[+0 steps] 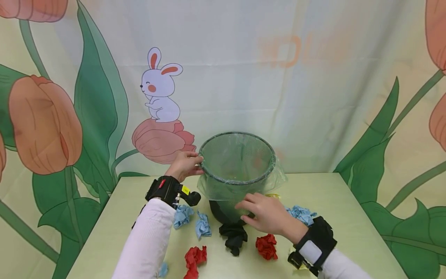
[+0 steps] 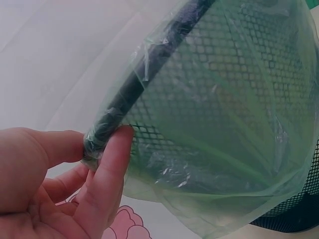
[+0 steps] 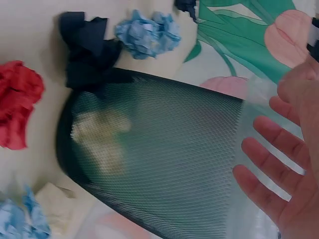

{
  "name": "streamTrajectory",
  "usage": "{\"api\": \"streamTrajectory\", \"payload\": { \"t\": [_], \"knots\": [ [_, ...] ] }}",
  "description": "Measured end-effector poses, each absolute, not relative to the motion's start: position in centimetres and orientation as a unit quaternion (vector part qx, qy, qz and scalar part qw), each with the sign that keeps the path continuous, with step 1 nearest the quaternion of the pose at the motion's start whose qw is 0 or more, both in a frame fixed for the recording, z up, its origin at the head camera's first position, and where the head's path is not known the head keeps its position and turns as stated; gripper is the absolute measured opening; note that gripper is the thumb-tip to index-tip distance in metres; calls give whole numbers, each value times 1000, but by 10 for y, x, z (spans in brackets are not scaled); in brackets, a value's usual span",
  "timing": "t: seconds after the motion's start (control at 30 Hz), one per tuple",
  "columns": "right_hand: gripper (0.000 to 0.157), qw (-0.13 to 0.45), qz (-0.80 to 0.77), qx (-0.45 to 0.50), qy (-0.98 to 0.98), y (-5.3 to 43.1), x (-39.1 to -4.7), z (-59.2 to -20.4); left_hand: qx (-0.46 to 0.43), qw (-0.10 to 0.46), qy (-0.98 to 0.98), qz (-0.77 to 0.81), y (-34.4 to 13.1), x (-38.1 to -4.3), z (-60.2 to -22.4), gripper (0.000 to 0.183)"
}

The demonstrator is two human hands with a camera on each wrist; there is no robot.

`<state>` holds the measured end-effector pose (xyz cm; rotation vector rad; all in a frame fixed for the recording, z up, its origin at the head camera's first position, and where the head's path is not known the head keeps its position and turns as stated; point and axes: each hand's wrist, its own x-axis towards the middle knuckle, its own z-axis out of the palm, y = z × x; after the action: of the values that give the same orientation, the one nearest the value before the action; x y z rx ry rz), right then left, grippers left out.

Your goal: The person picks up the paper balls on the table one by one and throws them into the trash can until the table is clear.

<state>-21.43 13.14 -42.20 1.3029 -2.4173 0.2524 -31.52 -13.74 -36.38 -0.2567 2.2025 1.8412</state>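
A black mesh wastebasket point(image 1: 217, 212) stands on the table, lined with a thin green plastic bag point(image 1: 226, 193) folded over its rim. At the basket's left side my left hand point(image 1: 186, 166) pinches the bag-covered rim point(image 2: 132, 92) between thumb and fingers, as the left wrist view shows. My right hand point(image 1: 266, 213) is in front of the basket, its fingers loosely spread and holding nothing. In the right wrist view those fingers point(image 3: 274, 174) lie beside the bag's hanging edge. A black crumpled paper point(image 1: 234, 237) lies at the foot of the basket.
Crumpled papers lie around the basket: blue ones point(image 1: 203, 224) at left, a blue one point(image 1: 301, 214) at right, red ones point(image 1: 266, 247) nearer me. A yellow paper shows partly under my right wrist. Behind the table point(image 1: 122, 217) hangs a printed curtain point(image 1: 223, 77).
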Motion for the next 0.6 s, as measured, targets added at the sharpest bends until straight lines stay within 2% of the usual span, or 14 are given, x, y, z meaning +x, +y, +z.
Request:
{"api": "streamTrajectory", "payload": {
  "t": [0.6],
  "knots": [
    [43, 79, 87, 443, -889, 128, -213, -493, -82, 134, 752, 640, -138, -315, -363, 42]
  ]
}}
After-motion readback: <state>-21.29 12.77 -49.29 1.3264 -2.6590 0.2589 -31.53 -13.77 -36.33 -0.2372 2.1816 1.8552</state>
